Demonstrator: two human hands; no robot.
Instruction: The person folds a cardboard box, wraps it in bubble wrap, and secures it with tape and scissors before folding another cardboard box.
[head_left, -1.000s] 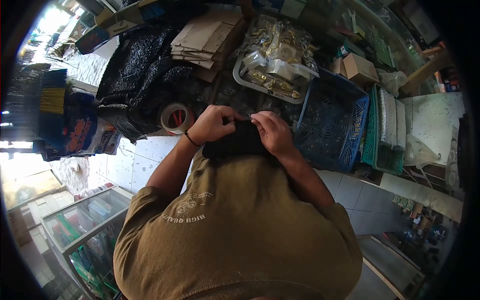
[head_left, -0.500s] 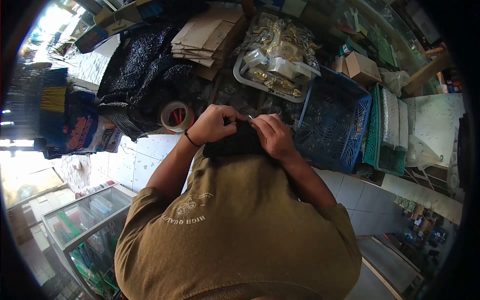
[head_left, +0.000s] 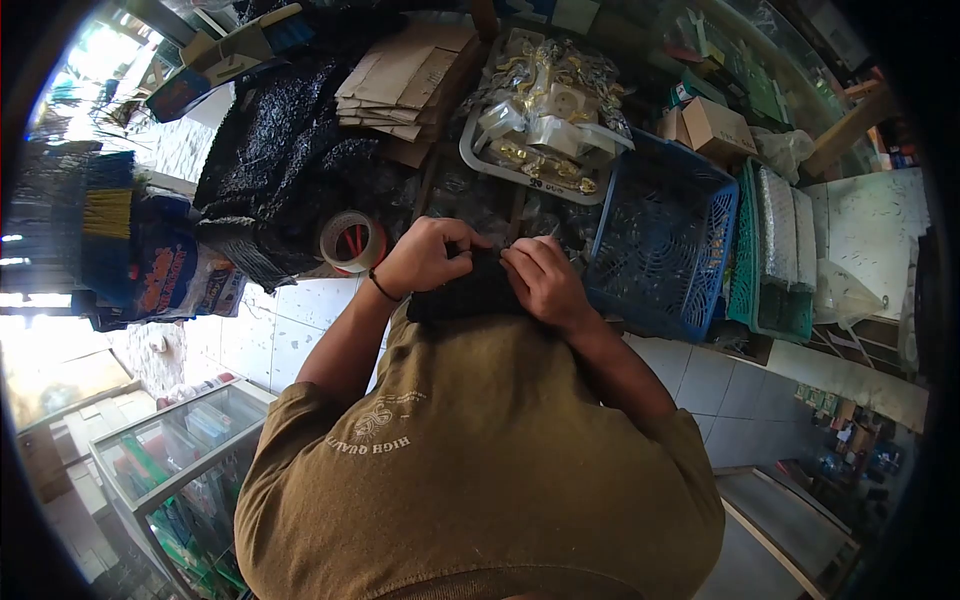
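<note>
Right-hand fingertips have slipped a little closer to the shirt than they were half a second ago; the left hand [head_left: 428, 256] keeps nearly the same place. Between them lies a black bundle [head_left: 458, 298], against the front of the olive shirt [head_left: 500, 400]. Take that bundle as the dial's centre, twelve at the top.

At ten o'clock the left hand has its thumb and forefinger bent at the bundle's upper edge. At three the right hand [head_left: 546, 282] rests its curled fingers on the other side. Whether either pinches anything is hidden, so I cannot tell.

Farther toward ten sits a roll of tape [head_left: 377, 246], something red showing through its hole, with shiny black plastic [head_left: 275, 150] beyond. Flat cardboard [head_left: 405, 85] is stacked between eleven and twelve. At one o'clock stands a white tray [head_left: 575, 194], heaped with bags of gold-coloured pieces [head_left: 545, 165]. Just right of it, between two and three, is a blue basket [head_left: 655, 240].
</note>
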